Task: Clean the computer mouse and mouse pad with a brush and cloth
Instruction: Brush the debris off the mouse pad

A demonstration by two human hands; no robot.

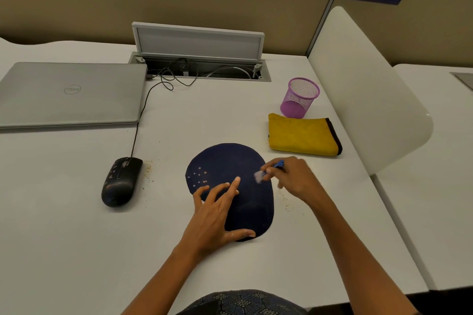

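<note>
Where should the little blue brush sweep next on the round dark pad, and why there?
Probably leftward, toward the crumbs on the mouse pad. The right hand holds the brush with its bristles on the pad's right side, the crumbs lie on its upper left, and the left hand is pressing the pad flat.

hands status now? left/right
Left hand: open, flat on the mouse pad.
Right hand: closed on the brush, bristles on the pad.
</note>
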